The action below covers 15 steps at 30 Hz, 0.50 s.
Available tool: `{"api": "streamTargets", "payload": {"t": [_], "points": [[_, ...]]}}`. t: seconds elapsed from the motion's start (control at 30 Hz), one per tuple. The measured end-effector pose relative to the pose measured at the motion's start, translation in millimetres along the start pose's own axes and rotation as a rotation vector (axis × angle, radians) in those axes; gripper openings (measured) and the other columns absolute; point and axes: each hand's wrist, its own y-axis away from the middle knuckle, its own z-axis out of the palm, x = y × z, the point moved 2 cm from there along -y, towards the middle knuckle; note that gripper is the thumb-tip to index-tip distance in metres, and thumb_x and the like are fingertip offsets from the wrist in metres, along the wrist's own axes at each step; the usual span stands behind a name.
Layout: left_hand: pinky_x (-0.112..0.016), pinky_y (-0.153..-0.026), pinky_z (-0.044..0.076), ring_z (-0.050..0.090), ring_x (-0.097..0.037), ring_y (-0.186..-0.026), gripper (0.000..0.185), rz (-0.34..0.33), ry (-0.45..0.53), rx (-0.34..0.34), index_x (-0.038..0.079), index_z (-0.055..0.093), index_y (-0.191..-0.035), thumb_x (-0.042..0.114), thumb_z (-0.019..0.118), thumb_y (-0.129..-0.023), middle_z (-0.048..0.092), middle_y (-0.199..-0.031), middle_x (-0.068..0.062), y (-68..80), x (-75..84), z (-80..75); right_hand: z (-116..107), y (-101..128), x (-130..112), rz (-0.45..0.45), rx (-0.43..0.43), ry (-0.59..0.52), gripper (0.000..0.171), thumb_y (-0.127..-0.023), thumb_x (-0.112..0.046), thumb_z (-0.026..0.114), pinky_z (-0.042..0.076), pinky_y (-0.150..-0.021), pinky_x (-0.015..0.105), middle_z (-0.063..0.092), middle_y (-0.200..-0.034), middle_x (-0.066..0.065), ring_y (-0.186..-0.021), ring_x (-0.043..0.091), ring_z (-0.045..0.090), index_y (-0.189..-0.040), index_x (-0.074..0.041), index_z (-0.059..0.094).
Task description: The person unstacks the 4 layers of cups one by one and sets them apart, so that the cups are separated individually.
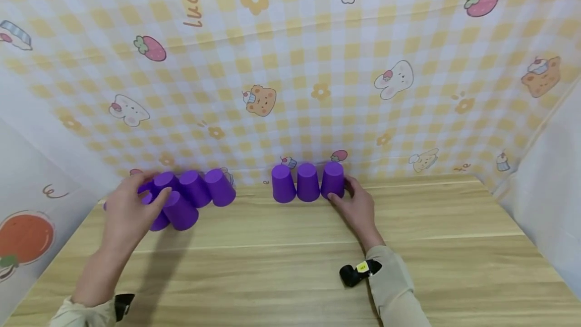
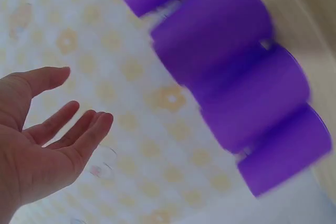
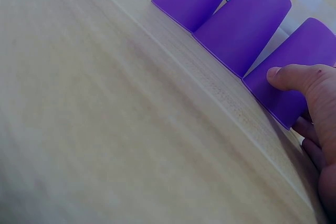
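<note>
Three purple cups stand upside down in a row near the back of the table, the middle cup close between its two neighbours. My right hand grips the rightmost cup low down, its thumb on the near side; the right wrist view shows this cup and the hand closer. My left hand hovers over a cluster of several upside-down purple cups at the left, partly hiding them. In the left wrist view the left hand has spread, relaxed fingers holding nothing, apart from the cups.
The wooden table reaches back to a yellow checked cloth hanging behind the cups. White cloth hangs at the right side. A gap of table separates the left cluster from the row of three.
</note>
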Motion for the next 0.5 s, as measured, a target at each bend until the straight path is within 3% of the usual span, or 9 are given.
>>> {"api": "streamTargets", "payload": {"t": [0.1,0.17,0.33,0.5], "points": [[-0.003,-0.073,0.043,0.063,-0.038,-0.088,0.033,0.063,0.061,0.025,-0.007,0.062,-0.104,-0.003,0.074,-0.074,0.064,-0.098,-0.021,-2.4,14.6,12.4,0,0,1,0.003,0.002,-0.001,0.062,-0.077,-0.02,0.077,0.041,-0.097,0.04,0.058,-0.122,0.019,-0.11,0.031,0.056,-0.129,-0.002,0.05],[-0.012,-0.073,0.049,0.063,-0.035,-0.089,0.032,0.067,0.094,0.003,-0.006,0.063,-0.104,-0.001,0.074,-0.075,0.065,-0.099,-0.019,-3.0,22.9,23.9,1,0,1,0.006,-0.004,-0.002,0.062,-0.077,-0.02,0.077,0.041,-0.097,0.04,0.057,-0.122,0.02,-0.111,0.031,0.056,-0.129,-0.001,0.05],[-0.039,-0.075,0.054,0.061,-0.033,-0.094,0.036,0.014,0.201,-0.126,-0.004,0.061,-0.11,0.006,0.075,-0.078,0.064,-0.101,-0.02,-4.4,39.0,58.1,0,0,0,0.006,-0.014,-0.007,0.062,-0.077,-0.02,0.077,0.041,-0.097,0.041,0.057,-0.122,0.02,-0.111,0.031,0.056,-0.129,-0.001,0.049],[-0.04,-0.077,0.054,0.061,-0.031,-0.098,0.038,-0.046,0.307,-0.215,-0.002,0.061,-0.112,0.008,0.074,-0.078,0.063,-0.108,-0.017,-7.2,51.0,89.8,0,0,-1,-0.003,-0.01,-0.009,0.062,-0.077,-0.02,0.077,0.041,-0.097,0.041,0.057,-0.122,0.02,-0.11,0.031,0.056,-0.129,-0.001,0.05]]}}
